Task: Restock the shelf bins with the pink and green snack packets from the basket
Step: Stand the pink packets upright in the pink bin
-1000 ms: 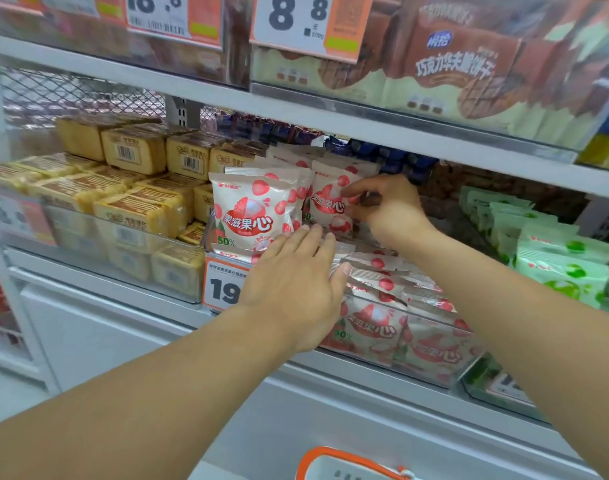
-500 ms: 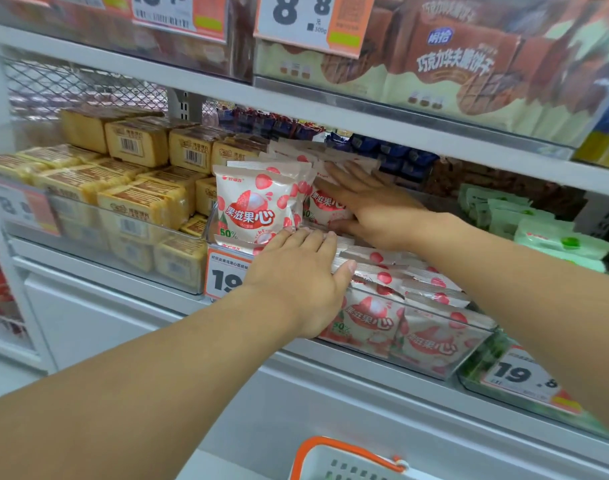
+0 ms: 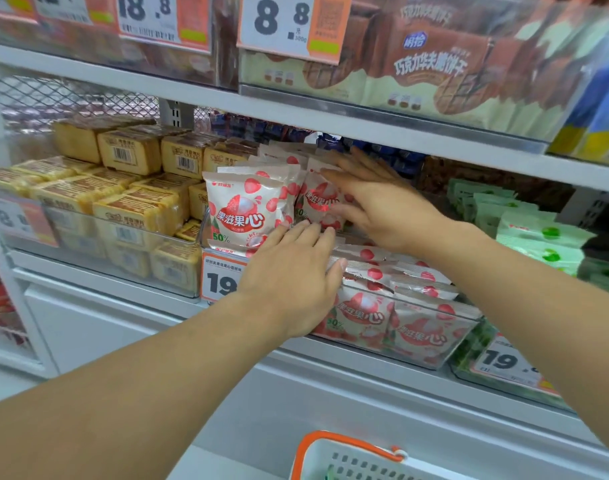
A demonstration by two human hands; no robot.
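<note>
You have two upright pink packets (image 3: 242, 209) at the back of the clear bin (image 3: 434, 355), with roughly four rows lying flat in front. Your left hand (image 3: 289, 278) rests flat on them; your right hand (image 3: 376, 202), fingers spread straight, presses the second upright packet. Green packets (image 3: 538, 237) fill the next bin; yellow biscuit packs (image 3: 133, 206) sit left. The basket (image 3: 348, 459) waits below the white shelf (image 3: 296, 386).

Both bare forearms reach forward and up toward the clear bin (image 3: 445, 341). The left hand (image 3: 289, 275) lies palm down over the bin's front left part, fingers straight and close together, pointing away, thumb out to the right. The right hand (image 3: 376, 206) is higher and farther back above the bin, fingers straight and spread, pointing left, slightly blurred, its palm turned toward the bin's rear.
</note>
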